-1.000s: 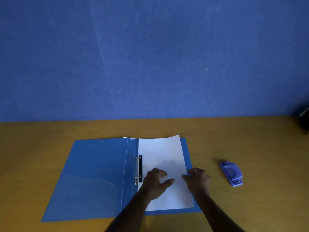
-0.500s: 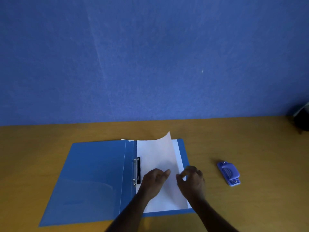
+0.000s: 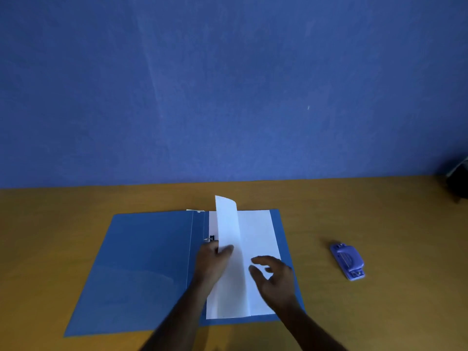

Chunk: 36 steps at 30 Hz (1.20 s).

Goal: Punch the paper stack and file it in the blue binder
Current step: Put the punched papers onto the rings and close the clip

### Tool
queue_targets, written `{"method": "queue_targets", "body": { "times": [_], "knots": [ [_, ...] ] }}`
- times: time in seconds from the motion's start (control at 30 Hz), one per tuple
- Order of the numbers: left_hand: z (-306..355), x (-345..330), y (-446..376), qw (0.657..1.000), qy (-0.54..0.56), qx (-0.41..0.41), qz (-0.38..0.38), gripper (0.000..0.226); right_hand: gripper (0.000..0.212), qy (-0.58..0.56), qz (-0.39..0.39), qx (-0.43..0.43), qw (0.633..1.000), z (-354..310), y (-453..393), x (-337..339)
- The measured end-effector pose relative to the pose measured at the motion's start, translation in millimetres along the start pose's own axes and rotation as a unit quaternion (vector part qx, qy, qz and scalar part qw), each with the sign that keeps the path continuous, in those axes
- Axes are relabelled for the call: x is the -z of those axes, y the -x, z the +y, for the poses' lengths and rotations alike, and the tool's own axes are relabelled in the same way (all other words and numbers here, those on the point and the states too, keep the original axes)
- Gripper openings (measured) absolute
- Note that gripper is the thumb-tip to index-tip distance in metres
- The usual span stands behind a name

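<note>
We are at the filing end of the job, by our reading: the paper stack (image 3: 258,249) lies on the right-hand leaf of the open blue binder (image 3: 147,262), which is spread flat on the counter (image 3: 367,211), and the top sheet (image 3: 228,224) stands curled up on edge above the spine side.

Our left hand (image 3: 211,262) sits right at the ring mechanism (image 3: 209,239), its grip partly closed, thumb pressed against the raised sheet and fingers behind it, so it appears to have hold of that sheet alone. Our right hand (image 3: 274,277) hovers just over the lower part of the stack with the grip loosely open and holding nothing.

The hole punch (image 3: 348,260) rests well apart to the right, untouched by either hand. We cannot tell whether the sheets carry holes, nor whether the rings pass through them, because the left hand and the lifted sheet hide that edge.

Next, we judge, the sheet needs turning aside or laying flat so the punched edge can be checked against the rings, while the right hand steadies the stack against sliding.
</note>
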<state>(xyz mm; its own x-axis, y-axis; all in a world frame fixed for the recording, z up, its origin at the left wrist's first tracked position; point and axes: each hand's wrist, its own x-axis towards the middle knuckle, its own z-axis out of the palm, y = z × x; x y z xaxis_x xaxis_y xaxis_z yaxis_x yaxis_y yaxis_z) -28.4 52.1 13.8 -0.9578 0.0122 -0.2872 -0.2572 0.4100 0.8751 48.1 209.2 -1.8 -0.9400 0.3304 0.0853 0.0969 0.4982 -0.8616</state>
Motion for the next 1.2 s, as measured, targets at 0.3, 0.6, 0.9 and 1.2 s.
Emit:
{"method": "queue_targets", "body": {
  "times": [0.3,0.6,0.9,1.2],
  "knots": [
    [-20.8,46.8,0.0,0.998,-0.008,-0.003,0.064,0.009,0.046,0.155,-0.018,-0.187,0.970,34.8,-19.9,22.4],
    [-31.6,58.1,-1.7,0.996,-0.006,0.006,0.083,0.014,0.089,0.201,-0.027,-0.283,0.937,42.8,-32.1,13.9],
    [-31.9,54.4,-5.3,0.997,0.001,0.003,0.079,0.018,0.059,0.167,0.012,-0.287,0.943,30.2,-29.8,12.3],
    [-28.7,50.1,-6.3,0.997,0.005,-0.008,0.079,0.018,0.017,0.105,0.043,-0.264,0.958,20.9,-27.3,24.4]
  ]
}}
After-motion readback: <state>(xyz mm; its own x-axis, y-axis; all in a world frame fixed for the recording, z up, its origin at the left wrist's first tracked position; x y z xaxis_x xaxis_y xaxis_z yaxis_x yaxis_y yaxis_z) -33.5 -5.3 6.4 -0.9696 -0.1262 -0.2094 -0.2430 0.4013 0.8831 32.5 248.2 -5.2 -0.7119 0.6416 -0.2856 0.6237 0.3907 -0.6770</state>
